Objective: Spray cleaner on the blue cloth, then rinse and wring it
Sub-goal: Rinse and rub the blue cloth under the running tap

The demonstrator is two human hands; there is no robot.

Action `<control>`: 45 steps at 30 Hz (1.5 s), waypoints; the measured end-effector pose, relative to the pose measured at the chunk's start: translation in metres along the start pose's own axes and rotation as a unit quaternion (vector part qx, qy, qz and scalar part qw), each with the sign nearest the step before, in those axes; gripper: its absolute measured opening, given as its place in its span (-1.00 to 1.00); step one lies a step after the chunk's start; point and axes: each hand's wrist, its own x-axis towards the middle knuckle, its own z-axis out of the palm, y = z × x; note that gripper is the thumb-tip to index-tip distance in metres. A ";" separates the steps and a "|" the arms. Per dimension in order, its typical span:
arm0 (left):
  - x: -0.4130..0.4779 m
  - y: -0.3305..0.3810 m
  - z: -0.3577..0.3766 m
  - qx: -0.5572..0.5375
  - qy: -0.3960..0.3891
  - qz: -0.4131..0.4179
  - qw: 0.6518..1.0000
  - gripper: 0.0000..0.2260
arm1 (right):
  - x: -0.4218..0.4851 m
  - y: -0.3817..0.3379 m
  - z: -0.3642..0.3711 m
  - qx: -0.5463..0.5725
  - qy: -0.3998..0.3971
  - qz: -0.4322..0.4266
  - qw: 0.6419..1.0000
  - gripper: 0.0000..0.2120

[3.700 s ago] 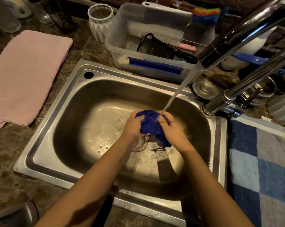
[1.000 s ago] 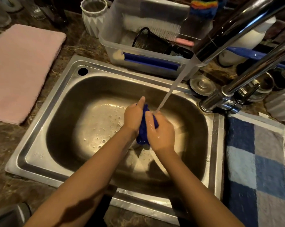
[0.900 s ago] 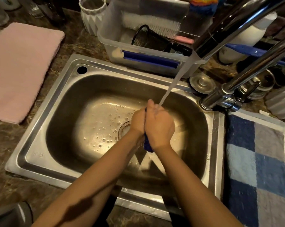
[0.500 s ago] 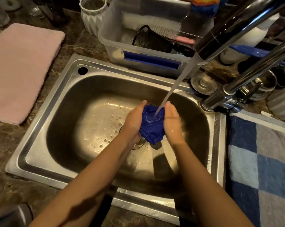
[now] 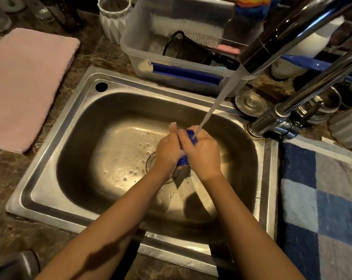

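The blue cloth (image 5: 191, 136) is squeezed between my two palms over the steel sink (image 5: 74, 110), and only its top and bottom edges show. My left hand (image 5: 168, 147) presses it from the left with the fingers pointing up. My right hand (image 5: 201, 151) wraps over it from the right, wet and shiny. A stream of water (image 5: 215, 104) from the chrome faucet (image 5: 288, 33) falls onto the cloth's top edge. No spray bottle can be made out.
A clear plastic tub (image 5: 181, 47) with a brush and a black mesh cup stands behind the sink. A pink towel (image 5: 23, 81) lies at left, a blue checked towel (image 5: 316, 199) at right. A white ribbed vase (image 5: 113, 17) and metal lids (image 5: 251, 104) stand at the back.
Half a second ago my hands were spread with the cloth open between them under the water. Now the palms have closed together, pressing the cloth flat so most of it is hidden.
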 end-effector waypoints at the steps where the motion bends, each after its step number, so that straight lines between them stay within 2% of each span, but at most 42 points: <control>1: 0.000 0.000 0.000 0.028 0.025 0.015 0.999 -0.49 | -0.001 0.001 0.002 -0.003 0.012 0.012 1.000 -0.52; 3: -0.001 -0.001 0.001 0.051 0.068 0.034 0.996 -0.52 | -0.001 0.002 0.007 0.003 0.028 0.036 0.999 -0.57; 5: 0.000 -0.002 0.002 0.051 0.089 0.048 0.994 -0.59 | -0.001 0.004 0.010 0.060 0.042 0.064 0.995 -0.65; 11: 0.000 0.005 0.004 0.024 0.085 0.097 0.991 -0.73 | -0.001 0.004 0.009 0.226 0.053 0.137 0.963 -0.67; 17: 0.002 0.009 0.004 -0.056 0.057 0.096 0.992 -0.73 | 0.002 0.003 0.004 0.440 0.001 0.226 0.869 -0.78; 21: 0.009 0.002 -0.001 -0.093 0.042 0.053 0.993 -0.69 | 0.001 0.012 0.000 0.478 -0.085 0.252 0.837 -0.66; 23: 0.010 0.000 -0.005 -0.120 0.033 0.023 0.992 -0.72 | 0.003 0.020 -0.005 0.496 -0.103 0.265 0.820 -0.62; 26: 0.010 -0.008 -0.013 -0.134 0.015 0.005 0.991 -0.80 | 0.004 0.037 -0.015 0.427 -0.118 0.211 0.872 -0.75; 28: 0.010 -0.013 -0.019 -0.145 -0.002 -0.009 0.989 -0.83 | 0.004 0.044 -0.023 0.336 -0.164 0.163 0.913 -0.76; 30: 0.009 -0.017 -0.023 -0.162 -0.019 -0.035 0.986 -0.76 | 0.007 0.044 -0.029 0.215 -0.218 0.109 0.946 -0.69; 33: 0.003 -0.015 -0.027 -0.215 -0.052 -0.065 0.973 -0.76 | 0.010 0.046 -0.027 0.110 -0.222 0.049 0.968 -0.49; 37: 0.000 -0.008 -0.030 -0.241 -0.126 -0.103 0.957 -0.82 | 0.010 0.048 -0.025 0.138 -0.150 0.047 0.978 -0.58; 39: 0.004 -0.004 -0.028 -0.131 -0.135 -0.096 0.977 -0.79 | 0.008 0.043 -0.024 0.179 -0.125 0.039 0.975 -0.65; 41: 0.008 -0.005 -0.026 -0.029 -0.127 -0.060 0.990 -0.72 | 0.006 0.036 -0.020 0.210 -0.137 0.038 0.967 -0.72; 43: 0.009 -0.005 -0.026 -0.025 -0.134 -0.044 0.990 -0.74 | 0.005 0.032 -0.015 0.240 -0.134 0.052 0.960 -0.79; 45: 0.008 -0.006 -0.026 -0.046 -0.142 -0.045 0.988 -0.73 | 0.006 0.034 -0.010 0.278 -0.090 0.095 0.952 -0.83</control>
